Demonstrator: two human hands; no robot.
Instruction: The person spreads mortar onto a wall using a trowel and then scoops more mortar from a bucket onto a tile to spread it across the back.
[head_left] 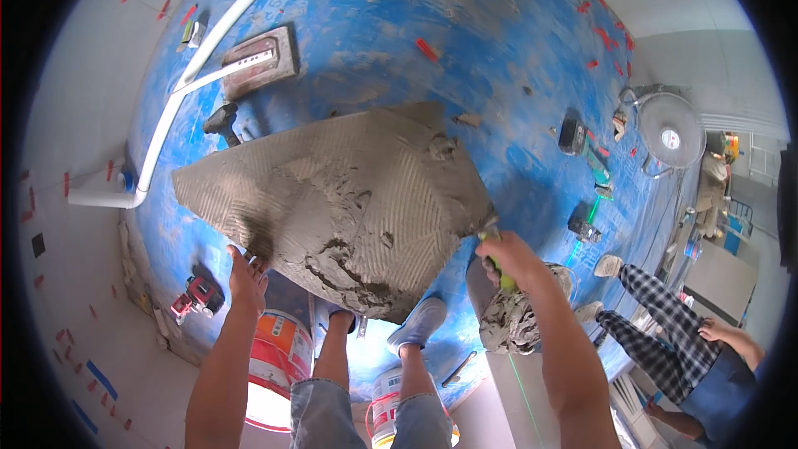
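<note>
A large tile (332, 191) coated with grey mortar, partly combed into ridges, fills the middle of the view. At its lower left edge, my left hand (247, 278) is closed on the rim, with some fingers partly hidden. My right hand (509, 259) grips the green handle of a trowel (507, 281) beside the tile's right corner; its blade is mostly hidden. Below that hand, a heap of wet mortar (509, 320) lies partly behind my forearm. Smeared, uneven mortar covers the tile's near part, while ridges run along its left and right.
A float (262, 62) and a black-headed mallet (221, 120) lie beyond the tile, near a white pipe (204, 50). Buckets (283, 341) stand by my feet. A red tool (198, 295) is left; power tools (586, 145), a fan (670, 137) and another person (682, 349) are right.
</note>
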